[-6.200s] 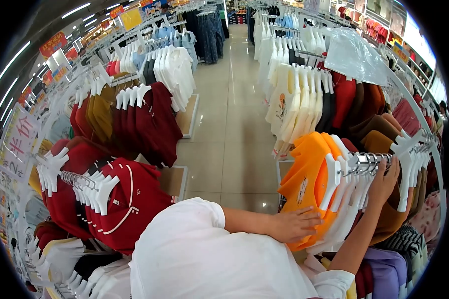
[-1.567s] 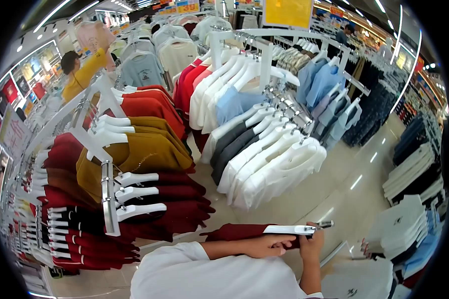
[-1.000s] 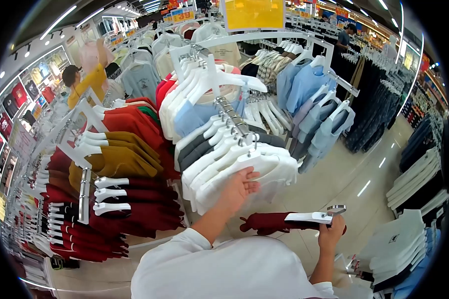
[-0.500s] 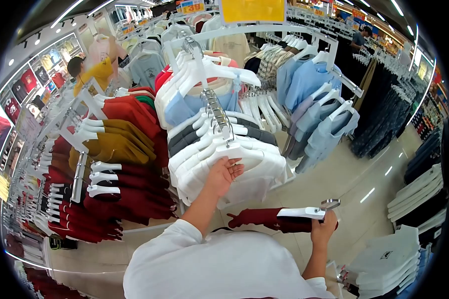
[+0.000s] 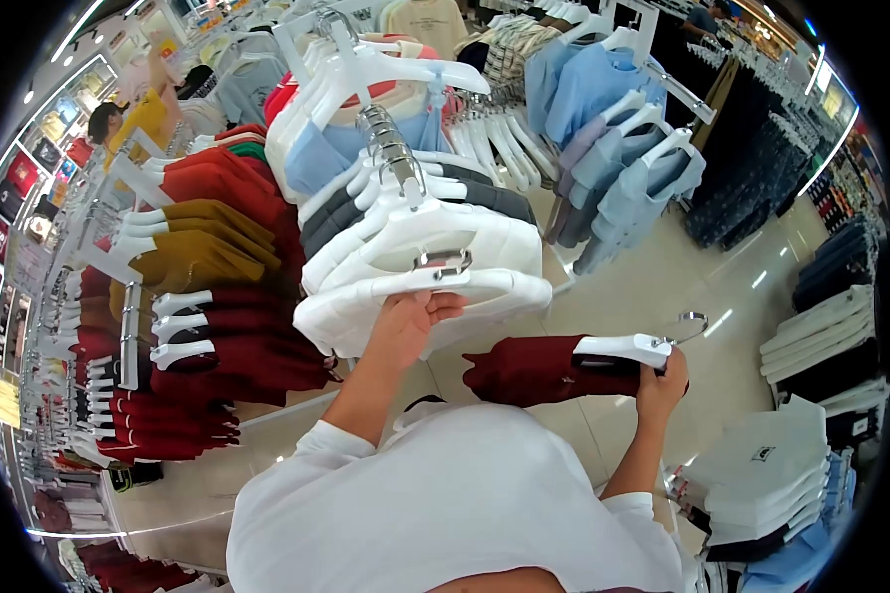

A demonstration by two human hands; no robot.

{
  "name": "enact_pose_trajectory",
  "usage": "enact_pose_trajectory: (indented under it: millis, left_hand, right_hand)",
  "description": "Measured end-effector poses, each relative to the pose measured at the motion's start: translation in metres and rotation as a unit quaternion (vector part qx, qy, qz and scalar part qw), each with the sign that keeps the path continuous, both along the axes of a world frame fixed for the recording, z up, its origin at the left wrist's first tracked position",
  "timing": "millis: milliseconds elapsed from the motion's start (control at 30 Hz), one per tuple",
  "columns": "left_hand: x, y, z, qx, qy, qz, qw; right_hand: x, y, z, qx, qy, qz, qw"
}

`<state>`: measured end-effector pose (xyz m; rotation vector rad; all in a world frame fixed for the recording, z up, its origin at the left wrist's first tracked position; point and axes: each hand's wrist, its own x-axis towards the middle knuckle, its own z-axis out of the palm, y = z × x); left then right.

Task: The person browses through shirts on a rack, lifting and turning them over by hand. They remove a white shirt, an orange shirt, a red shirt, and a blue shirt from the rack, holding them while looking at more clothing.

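Note:
My left hand (image 5: 415, 318) is closed on the front white garment (image 5: 341, 321) and its white hanger (image 5: 504, 282), whose metal hook stands free of the rack's bar. Behind it, more white and dark grey garments (image 5: 341, 225) hang from the rack's front arm (image 5: 391, 143). To the right, my right hand (image 5: 663, 381) grips the end of a white hanger (image 5: 618, 348) bearing a dark red garment (image 5: 524, 371). That garment is held sideways over the floor, with its hook pointing right.
Mustard garments (image 5: 208, 252) and dark red garments (image 5: 257, 356) hang at the left. Light blue garments (image 5: 653, 178) hang at the right, with stacked white garments (image 5: 761, 474) below. A person in yellow (image 5: 148, 119) stands at the back left.
The front white garment and hanger have come off the bar toward me in my left hand. My right hand has risen slightly with the dark red garment. The view has shifted.

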<state>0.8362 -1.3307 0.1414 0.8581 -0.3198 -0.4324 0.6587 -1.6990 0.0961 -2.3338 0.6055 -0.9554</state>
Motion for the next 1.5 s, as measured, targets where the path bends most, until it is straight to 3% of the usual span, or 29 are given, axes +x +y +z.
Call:
enact_pose_trajectory:
  millis: [300, 433, 533, 667, 800, 867, 900, 933, 1200, 1500]
  left_hand:
    - [-0.03, 0.051, -0.014, 0.002, -0.019, -0.014, 1.0]
    - [-0.041, 0.081, -0.026, -0.03, 0.016, 0.043, 0.998]
    - [-0.053, 0.103, -0.017, 0.102, 0.067, 0.07, 0.99]
    - [-0.074, 0.131, -0.042, 0.183, -0.024, 0.07, 0.98]
    - [-0.095, 0.148, -0.021, 0.195, -0.001, 0.052, 0.979]
    - [-0.101, 0.159, -0.008, 0.245, -0.061, 0.044, 0.967]
    - [-0.099, 0.168, -0.016, 0.231, -0.14, 0.04, 0.962]
    - [-0.101, 0.173, -0.02, 0.222, -0.142, 0.031, 0.964]
    - [-0.123, 0.189, -0.012, 0.295, -0.052, 0.006, 0.954]
    - [-0.124, 0.196, -0.006, 0.353, -0.083, -0.08, 0.929]
  right_hand:
    - [0.014, -0.003, 0.023, -0.065, 0.005, -0.018, 0.998]
    - [0.032, 0.007, 0.028, -0.076, 0.021, -0.001, 0.997]
    - [0.056, 0.023, 0.037, -0.107, 0.02, 0.03, 0.994]
    - [0.09, 0.052, 0.05, -0.145, 0.027, 0.077, 0.986]
    - [0.124, 0.073, 0.052, -0.162, 0.021, 0.117, 0.98]
    - [0.14, 0.081, 0.055, -0.163, 0.027, 0.126, 0.978]
    - [0.148, 0.085, 0.056, -0.161, 0.022, 0.13, 0.978]
    - [0.155, 0.088, 0.055, -0.158, 0.02, 0.135, 0.978]
    - [0.195, 0.151, 0.094, -0.147, -0.031, 0.206, 0.967]
    - [0.23, 0.192, 0.082, -0.085, -0.026, 0.262, 0.961]
